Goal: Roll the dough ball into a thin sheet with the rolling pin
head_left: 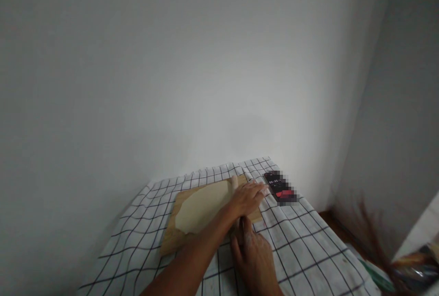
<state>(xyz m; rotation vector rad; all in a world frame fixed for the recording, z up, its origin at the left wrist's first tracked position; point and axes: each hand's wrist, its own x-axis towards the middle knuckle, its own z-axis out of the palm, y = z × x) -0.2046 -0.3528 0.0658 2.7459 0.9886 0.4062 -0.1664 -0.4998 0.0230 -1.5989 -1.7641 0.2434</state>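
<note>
A flat, pale sheet of rolled dough (204,207) lies on a wooden board (168,243). Across the board's right side runs a light rolling pin (234,181), its far end showing beyond my left hand (249,197). That hand rests over the pin's middle with the fingers stretched out to the right. Closer to me, my right hand (255,255) is closed around the near end of the pin, which it mostly hides. My left forearm covers the dough's near right part.
A white tablecloth with dark grid lines (302,250) covers the table. Right of the board lies a phone (279,187) with a timer on its screen, partly pixelated. A plain wall (206,81) stands behind the table. Items in bags (416,268) sit at the lower right.
</note>
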